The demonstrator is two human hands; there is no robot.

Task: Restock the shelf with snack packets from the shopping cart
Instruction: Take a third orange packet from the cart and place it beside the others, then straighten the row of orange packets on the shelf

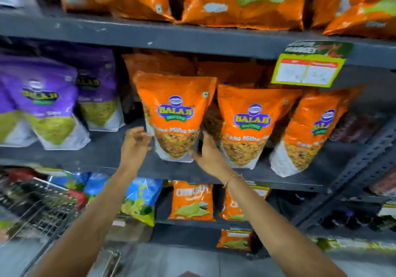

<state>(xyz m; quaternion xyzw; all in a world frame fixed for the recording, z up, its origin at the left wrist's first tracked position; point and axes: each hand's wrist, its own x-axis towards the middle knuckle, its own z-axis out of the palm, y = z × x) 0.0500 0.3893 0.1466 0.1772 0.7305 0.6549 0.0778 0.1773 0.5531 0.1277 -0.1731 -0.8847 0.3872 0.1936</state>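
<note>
An orange Balaji snack packet [174, 113] stands upright at the front of the grey middle shelf [111, 148]. My right hand [206, 150] grips its lower right edge. My left hand [135, 141] hovers just off its lower left edge, fingers curled and apart, holding nothing. Two more orange Balaji packets [250, 124] lean to the right of it on the same shelf. The wire shopping cart [34, 204] is at the lower left, with blurred packets in it.
Purple Balaji packets [40, 103] fill the shelf's left part. Orange packets [242, 0] crowd the upper shelf. A yellow price tag [308, 71] hangs from that shelf's edge. Blue and orange chip bags [192, 199] sit on the lower shelf. A perforated upright [364, 163] slants at right.
</note>
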